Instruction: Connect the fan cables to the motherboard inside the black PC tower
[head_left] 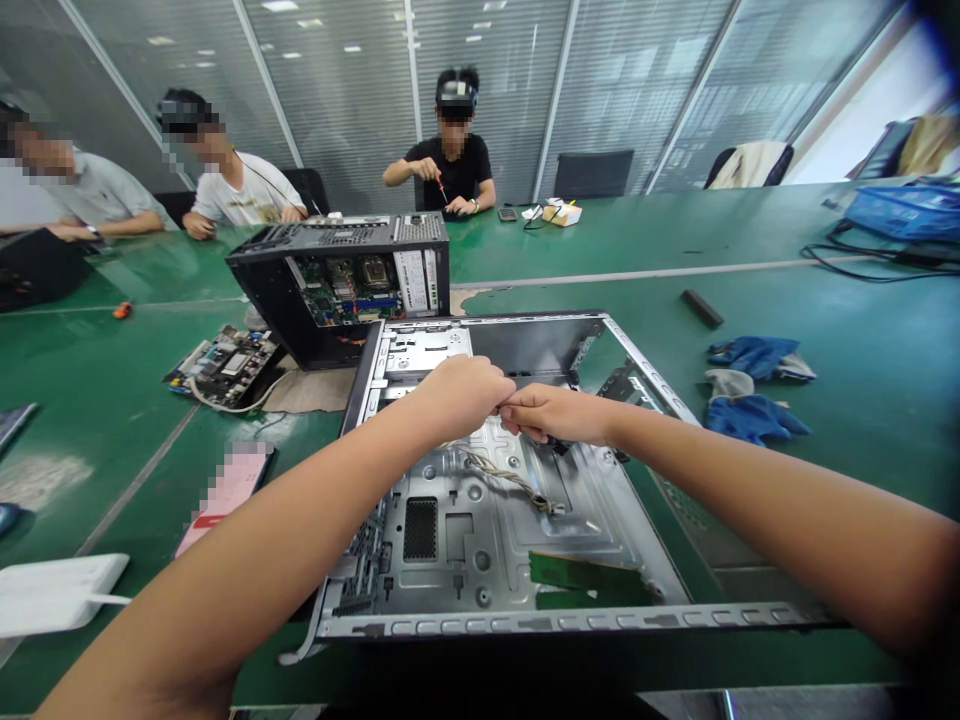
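An open metal computer case (555, 626) lies flat in front of me, its inside facing up. Over its middle my left hand (466, 392) is closed in a fist, knuckles up. My right hand (559, 412) meets it fingertip to fingertip, its fingers pinched together. Whatever is between the fingers is too small or too covered to make out. Just below the hands, a twisted bundle of pale cables (504, 474) runs across the case floor. Two green circuit strips, like memory modules (585, 572), lie in the near right part of the case.
Behind stands a second computer case (262, 300) with a motherboard inside. A loose circuit board (229, 362) and a pink phone (229, 495) lie left, near a white adapter (64, 592). Blue gloves (757, 415) and a dark bar (702, 308) are right. Several people sit across the table.
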